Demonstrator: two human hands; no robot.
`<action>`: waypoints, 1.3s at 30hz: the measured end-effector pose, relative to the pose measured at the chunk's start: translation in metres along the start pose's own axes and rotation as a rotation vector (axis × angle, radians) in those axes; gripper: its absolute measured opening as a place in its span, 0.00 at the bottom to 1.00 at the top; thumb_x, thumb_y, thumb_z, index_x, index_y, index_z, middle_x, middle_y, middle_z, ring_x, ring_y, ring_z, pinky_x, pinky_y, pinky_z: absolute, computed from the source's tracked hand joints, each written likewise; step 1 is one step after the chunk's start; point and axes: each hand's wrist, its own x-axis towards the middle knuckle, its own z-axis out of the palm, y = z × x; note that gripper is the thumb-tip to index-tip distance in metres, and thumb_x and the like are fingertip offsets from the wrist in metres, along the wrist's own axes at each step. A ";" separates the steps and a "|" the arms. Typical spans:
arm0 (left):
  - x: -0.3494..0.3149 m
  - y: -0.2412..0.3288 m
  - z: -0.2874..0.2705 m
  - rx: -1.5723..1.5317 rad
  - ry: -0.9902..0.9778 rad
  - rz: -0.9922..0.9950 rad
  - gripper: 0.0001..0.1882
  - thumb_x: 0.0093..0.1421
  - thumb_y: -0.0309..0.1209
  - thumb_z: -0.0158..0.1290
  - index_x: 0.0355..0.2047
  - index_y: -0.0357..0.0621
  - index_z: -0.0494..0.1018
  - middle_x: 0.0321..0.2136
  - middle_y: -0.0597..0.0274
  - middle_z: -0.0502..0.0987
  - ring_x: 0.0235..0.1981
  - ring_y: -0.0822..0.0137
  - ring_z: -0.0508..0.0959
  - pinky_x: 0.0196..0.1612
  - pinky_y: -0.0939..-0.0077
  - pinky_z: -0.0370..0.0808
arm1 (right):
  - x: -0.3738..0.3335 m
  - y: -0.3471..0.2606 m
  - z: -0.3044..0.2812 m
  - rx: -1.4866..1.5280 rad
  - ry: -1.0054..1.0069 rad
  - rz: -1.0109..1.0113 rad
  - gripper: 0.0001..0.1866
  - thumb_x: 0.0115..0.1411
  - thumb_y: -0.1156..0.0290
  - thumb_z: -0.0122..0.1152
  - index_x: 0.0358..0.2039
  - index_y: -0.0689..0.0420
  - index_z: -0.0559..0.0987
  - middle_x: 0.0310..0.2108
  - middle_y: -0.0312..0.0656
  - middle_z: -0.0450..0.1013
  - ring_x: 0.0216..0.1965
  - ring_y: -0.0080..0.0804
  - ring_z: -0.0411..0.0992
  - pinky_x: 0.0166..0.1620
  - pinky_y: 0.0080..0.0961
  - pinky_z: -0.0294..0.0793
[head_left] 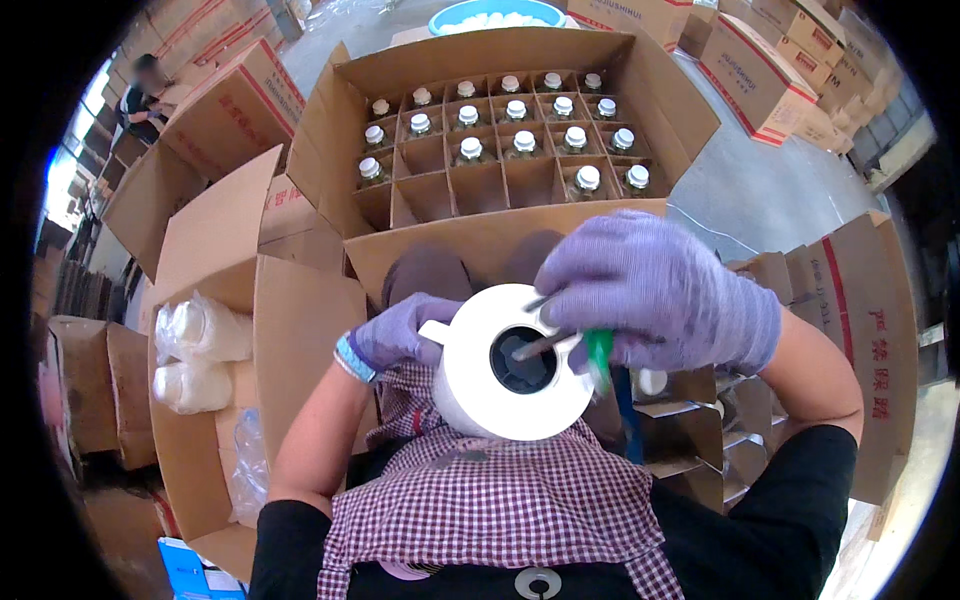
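On my lap sits a white round container point(478, 402) with a dark round opening in its top. My left hand point(407, 330), in a purple knit glove, is closed on its left side by a small white tab or handle. My right hand point(650, 290), gloved alike, is closed round a slim metal tool point(545, 345) with a green part point(599, 352) beside the fingers. The tool's shaft points into the dark opening; the gloved fingers hide much of it, so its exact kind does not show.
Ahead stands a divided carton point(430, 207) with several white-capped glass bottles point(470, 151). At left, an open carton point(225, 440) holds plastic-wrapped white items point(205, 332). Cardboard dividers point(690, 430) lie at right. Farther off are a blue basin point(440, 22), stacked cartons point(755, 75) and a person point(140, 105).
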 end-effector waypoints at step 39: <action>-0.034 -0.016 0.059 0.020 0.437 -0.009 0.52 0.62 0.43 0.62 0.73 0.36 0.42 0.62 0.47 0.66 0.61 0.59 0.68 0.66 0.64 0.63 | -0.096 0.295 0.148 -0.453 0.090 1.254 0.19 0.65 0.59 0.54 0.45 0.63 0.75 0.43 0.64 0.76 0.44 0.63 0.75 0.46 0.55 0.73</action>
